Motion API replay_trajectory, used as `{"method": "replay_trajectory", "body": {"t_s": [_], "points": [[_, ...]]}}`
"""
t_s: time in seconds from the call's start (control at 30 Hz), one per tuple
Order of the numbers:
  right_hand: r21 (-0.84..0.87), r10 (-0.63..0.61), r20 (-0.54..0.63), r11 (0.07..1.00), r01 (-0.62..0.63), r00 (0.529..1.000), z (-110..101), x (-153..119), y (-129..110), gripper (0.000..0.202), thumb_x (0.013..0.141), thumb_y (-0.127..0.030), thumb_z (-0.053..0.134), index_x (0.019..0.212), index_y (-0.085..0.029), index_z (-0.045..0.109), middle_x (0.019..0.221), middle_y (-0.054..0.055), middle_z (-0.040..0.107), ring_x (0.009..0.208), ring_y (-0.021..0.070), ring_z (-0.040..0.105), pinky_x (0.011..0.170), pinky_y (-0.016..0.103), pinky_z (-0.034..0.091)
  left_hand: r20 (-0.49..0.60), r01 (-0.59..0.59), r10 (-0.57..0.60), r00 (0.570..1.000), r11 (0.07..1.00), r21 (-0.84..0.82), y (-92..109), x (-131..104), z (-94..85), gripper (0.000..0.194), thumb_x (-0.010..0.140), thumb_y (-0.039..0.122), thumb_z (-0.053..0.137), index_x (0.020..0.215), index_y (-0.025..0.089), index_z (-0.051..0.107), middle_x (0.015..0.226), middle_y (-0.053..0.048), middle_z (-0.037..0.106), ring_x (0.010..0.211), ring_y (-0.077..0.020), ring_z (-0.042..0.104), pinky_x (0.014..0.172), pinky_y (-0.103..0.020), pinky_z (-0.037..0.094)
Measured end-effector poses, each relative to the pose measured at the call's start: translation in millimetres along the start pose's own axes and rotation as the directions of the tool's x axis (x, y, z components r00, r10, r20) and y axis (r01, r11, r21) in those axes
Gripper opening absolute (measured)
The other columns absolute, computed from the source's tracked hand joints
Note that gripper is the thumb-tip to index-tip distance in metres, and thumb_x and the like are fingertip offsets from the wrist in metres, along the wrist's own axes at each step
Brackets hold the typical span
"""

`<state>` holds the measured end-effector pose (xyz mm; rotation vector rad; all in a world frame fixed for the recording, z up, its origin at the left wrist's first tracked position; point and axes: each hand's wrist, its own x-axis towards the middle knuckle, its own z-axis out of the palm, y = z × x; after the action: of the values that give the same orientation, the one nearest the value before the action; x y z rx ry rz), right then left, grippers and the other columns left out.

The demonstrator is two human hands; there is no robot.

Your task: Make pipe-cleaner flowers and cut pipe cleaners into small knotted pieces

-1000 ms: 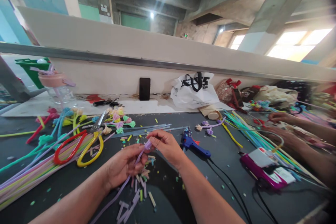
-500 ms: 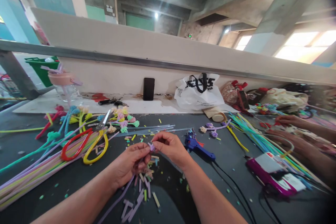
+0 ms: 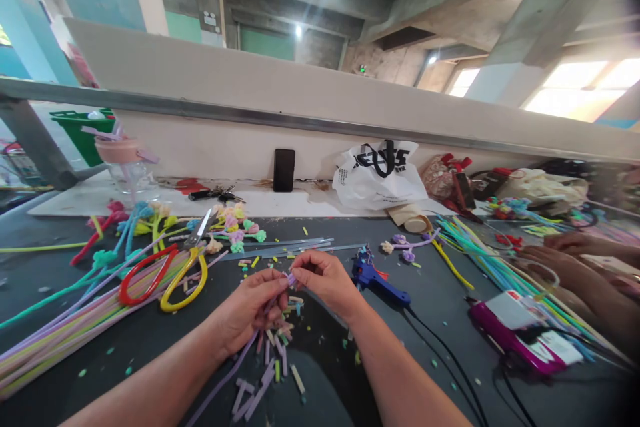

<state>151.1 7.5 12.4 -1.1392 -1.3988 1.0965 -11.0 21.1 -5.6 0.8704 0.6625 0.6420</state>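
Observation:
My left hand [image 3: 257,300] is closed on a purple fuzzy stem [image 3: 227,380], which trails from under its fingers toward the bottom edge. Fingertips of my right hand [image 3: 323,280] pinch the small purple upper end of the same piece, touching the left fingertips. Below the hands lie short cut purple pieces [image 3: 257,397]. Scissors [image 3: 193,253] with one red and one yellow handle rest open on a bundle of pastel stems [image 3: 75,337] at the left. A blue glue gun [image 3: 377,280] lies right of my right hand.
Finished fuzzy flowers [image 3: 235,227] lie behind the scissors. A phone [image 3: 284,170] leans on the back wall, with a white bag [image 3: 377,177] beside it. At the right are a magenta tool [image 3: 513,340], black cables, long stems [image 3: 475,253] and another person's hands [image 3: 565,273].
My hands have barely moved, still pinching the purple piece. The other person's hands at the right have shifted a little right and down.

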Motion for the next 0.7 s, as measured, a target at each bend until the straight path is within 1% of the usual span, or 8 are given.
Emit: {"method": "replay_trajectory", "body": {"t_s": [0.07,0.2,0.33,0.43,0.57,0.63,0.7], "points": [[-0.015,0.0,-0.005,1.0,0.0,1.0,-0.3,0.1,0.7,0.014,0.068,-0.028,0.065,0.069,-0.016,0.059,0.059,-0.003,0.056,0.052,0.0083,0.05,0.054,0.022,0.043,0.001,-0.024,0.024,1.0,0.999,0.022,0.3,-0.4,1.7,0.025,0.07,0.036,0.065,0.075,0.016,0.051,0.057,0.005,0.052,0.038,-0.0006,0.035,0.037,-0.012,0.027],[-0.03,-0.001,-0.006,1.0,0.001,1.0,0.3,-0.2,1.0,0.012,0.069,-0.027,0.064,0.069,-0.015,0.059,0.058,-0.003,0.055,0.052,0.0083,0.05,0.053,0.021,0.042,0.001,-0.072,0.072,0.997,0.995,0.069,-1.8,1.3,2.3,0.026,0.073,0.037,0.062,0.069,0.015,0.048,0.054,0.005,0.051,0.036,0.0001,0.032,0.035,-0.013,0.022],[-0.018,0.007,-0.005,1.0,-0.007,1.0,1.5,-0.6,-0.5,0.013,0.069,-0.028,0.064,0.068,-0.016,0.059,0.056,-0.003,0.054,0.051,0.0086,0.05,0.054,0.022,0.042,-0.019,-0.101,0.103,0.994,0.99,0.102,-2.5,2.7,3.0,0.028,0.072,0.037,0.061,0.065,0.014,0.047,0.051,0.005,0.051,0.034,-0.0001,0.031,0.034,-0.014,0.018],[-0.016,0.019,-0.01,1.0,-0.019,1.0,0.9,-0.1,-0.6,0.015,0.068,-0.03,0.065,0.068,-0.016,0.059,0.056,-0.003,0.055,0.051,0.0086,0.05,0.053,0.022,0.042,-0.023,-0.074,0.076,0.997,0.993,0.092,-0.5,1.7,3.7,0.027,0.071,0.038,0.063,0.07,0.014,0.05,0.054,0.004,0.052,0.036,-0.0005,0.033,0.034,-0.014,0.018],[-0.001,-0.004,-0.014,1.0,0.004,1.0,-1.7,0.8,-0.5,0.017,0.068,-0.031,0.066,0.07,-0.016,0.061,0.057,-0.003,0.055,0.051,0.0085,0.05,0.054,0.022,0.043,0.047,-0.005,0.005,0.999,1.0,0.003,1.6,-0.6,2.4,0.029,0.073,0.042,0.06,0.078,0.015,0.053,0.063,0.001,0.057,0.041,-0.0019,0.038,0.04,-0.015,0.028],[0.007,-0.017,-0.019,1.0,0.017,1.0,-3.0,0.6,-1.4,0.018,0.067,-0.032,0.067,0.072,-0.015,0.062,0.057,-0.003,0.055,0.051,0.0084,0.05,0.054,0.022,0.043,0.076,0.015,-0.015,0.997,1.0,-0.003,1.6,-1.0,1.5,0.028,0.073,0.041,0.06,0.076,0.015,0.052,0.062,0.001,0.056,0.041,-0.0019,0.039,0.04,-0.015,0.028],[0.045,-0.024,-0.016,0.999,0.025,1.0,-4.0,0.0,-2.4,0.022,0.069,-0.035,0.066,0.078,-0.015,0.064,0.065,-0.001,0.058,0.051,0.008,0.05,0.054,0.023,0.043,0.082,0.009,-0.01,0.997,1.0,0.014,1.1,-0.9,1.4,0.026,0.072,0.038,0.062,0.072,0.014,0.051,0.06,0.002,0.055,0.04,-0.0013,0.037,0.039,-0.014,0.025]]}}
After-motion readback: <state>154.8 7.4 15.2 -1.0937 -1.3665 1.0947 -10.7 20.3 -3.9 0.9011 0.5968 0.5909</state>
